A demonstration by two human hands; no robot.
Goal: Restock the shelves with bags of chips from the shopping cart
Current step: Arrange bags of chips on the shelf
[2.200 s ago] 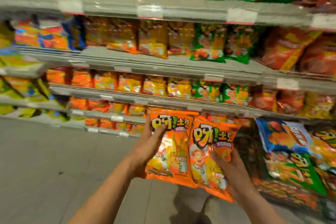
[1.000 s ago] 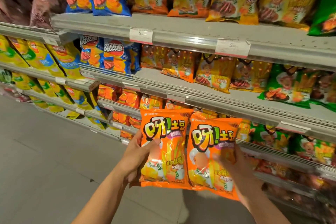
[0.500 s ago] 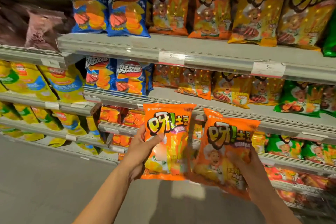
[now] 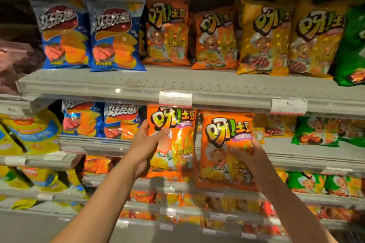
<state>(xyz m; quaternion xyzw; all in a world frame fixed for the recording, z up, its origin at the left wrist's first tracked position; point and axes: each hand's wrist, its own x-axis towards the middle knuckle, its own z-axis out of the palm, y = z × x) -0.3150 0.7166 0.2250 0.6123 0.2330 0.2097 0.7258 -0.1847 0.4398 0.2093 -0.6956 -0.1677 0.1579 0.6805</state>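
Note:
I hold two orange chip bags upright and side by side in front of the grey shelving. My left hand [image 4: 147, 145] grips the left orange bag [image 4: 176, 144] by its left edge, thumb across the front. My right hand [image 4: 249, 155] grips the right orange bag [image 4: 223, 150] by its right edge. Both bags' tops reach the front lip of the upper shelf [image 4: 138, 85]. On that shelf stand two matching orange bags [image 4: 167, 31], directly above the ones I hold. The shopping cart is out of view.
Blue chip bags [image 4: 88, 33] stand left of the orange ones on the upper shelf, yellow bags [image 4: 264, 37] and a green bag [image 4: 351, 49] to the right. Lower shelves [image 4: 296, 152] hold blue, yellow, orange and green bags. White price tags [image 4: 175, 98] line the shelf lips.
Both hands have lifted the two orange bags from low, floor-side height to the second shelf level. My view has tilted upward and moved closer to the shelves.

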